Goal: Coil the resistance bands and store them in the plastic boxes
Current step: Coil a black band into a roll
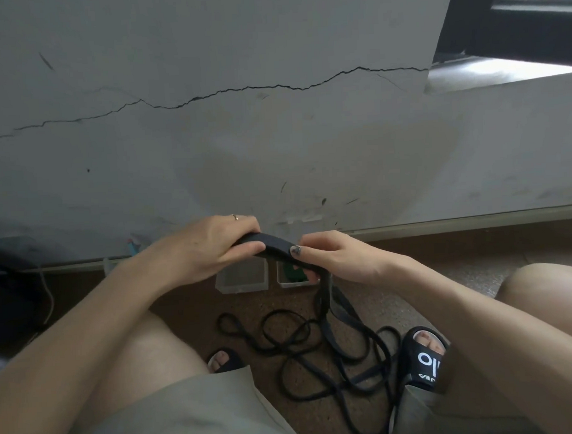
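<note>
A grey plaster wall (242,146) bears a long jagged crack (227,93). Daylight falls on the window sill (488,73) at upper right. Below lies speckled brown floor (470,264).

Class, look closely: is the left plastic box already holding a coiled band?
No. The left plastic box shows only its clear bottom, while green shows inside the right box.

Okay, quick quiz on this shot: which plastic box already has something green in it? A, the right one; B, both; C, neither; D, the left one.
A: the right box shows a green item inside, partly hidden behind the black band held between the left hand and right hand, while the left box looks empty.
</note>
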### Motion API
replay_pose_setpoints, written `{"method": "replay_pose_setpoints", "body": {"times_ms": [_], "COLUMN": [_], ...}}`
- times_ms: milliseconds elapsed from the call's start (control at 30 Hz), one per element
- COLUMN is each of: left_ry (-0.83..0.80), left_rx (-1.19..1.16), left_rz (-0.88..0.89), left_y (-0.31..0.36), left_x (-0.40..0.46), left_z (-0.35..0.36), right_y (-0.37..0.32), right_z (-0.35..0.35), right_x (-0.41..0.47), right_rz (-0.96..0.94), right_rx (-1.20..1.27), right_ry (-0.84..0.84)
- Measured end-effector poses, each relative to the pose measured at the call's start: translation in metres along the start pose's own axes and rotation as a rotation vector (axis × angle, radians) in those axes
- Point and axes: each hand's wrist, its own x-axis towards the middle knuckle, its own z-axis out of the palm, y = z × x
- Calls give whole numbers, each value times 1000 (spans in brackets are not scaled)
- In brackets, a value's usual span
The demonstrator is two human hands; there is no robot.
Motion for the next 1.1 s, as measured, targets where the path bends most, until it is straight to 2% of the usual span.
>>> {"method": "replay_pose_setpoints", "body": {"times_ms": [100,200,367,533,600,633,700,733,800,900,967,1000,1100], "left_ry": [-26,-30,-42,-67,-23,17,50,59,36,-41,-178,-221,-181], "left_rx": [174,348,197,194,212,221,250,260,271,398,349,252,-148], "left_rz": [14,75,87,79,124,162,188,164,8,-198,-291,-313,-234], "left_y": [-5,3,26,29,24,16,-1,-15,-42,-62,-52,-38,11], "left_x": [-7,-4,8,14,11,7,0,-6,-18,-34,-38,-38,-20], "left_z": [4,15,25,17,13,12,4,-2,-17,-32,-24,-17,6], "right_y": [0,2,-1,2,4,4,8,12,22,27,19,13,-8], "right_z": [3,5,8,5,2,0,-6,-8,-9,-6,-4,-3,5], "right_x": [3,7,5,3,2,0,-3,-5,-5,-1,1,2,6], "right_rz": [-49,-49,-40,-44,-30,-24,-43,-57,-94,-130,-137,-153,-223], "right_rx": [18,-13,74,111,123,98,-104,-244,-434,-434,-384,-380,-412], "right_ry": [52,36,-7,-30,-47,-55,-27,9,103,237,271,266,221]}}
